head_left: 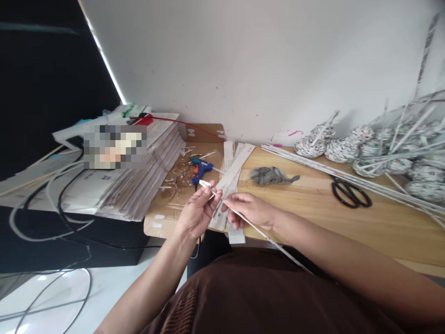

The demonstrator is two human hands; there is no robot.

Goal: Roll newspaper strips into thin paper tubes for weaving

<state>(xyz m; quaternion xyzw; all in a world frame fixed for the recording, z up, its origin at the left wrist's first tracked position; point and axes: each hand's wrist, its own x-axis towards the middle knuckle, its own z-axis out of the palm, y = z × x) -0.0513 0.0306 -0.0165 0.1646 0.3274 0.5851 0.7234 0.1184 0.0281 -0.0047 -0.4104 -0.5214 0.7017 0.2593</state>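
Observation:
A thin rolled paper tube [257, 230] runs from my fingers down to the right across my lap. My left hand [200, 206] pinches its upper end, where a flat white paper tip sticks out past the thumb. Close beside it, my right hand [248, 208] has its fingers closed round the tube. Under and behind both hands lie flat printed paper strips [236, 167], crossed over one another at the table's edge. A blue glue gun [201, 170] rests just beyond my left hand, on a piece of brown cardboard.
A tall stack of paper sheets [153, 171] stands left, with cables looping beside it. On the wooden table [306, 195] are a grey cloth [273, 175], black scissors [351, 192] and long paper tubes [330, 171]. Several woven paper pieces [344, 144] sit by the wall.

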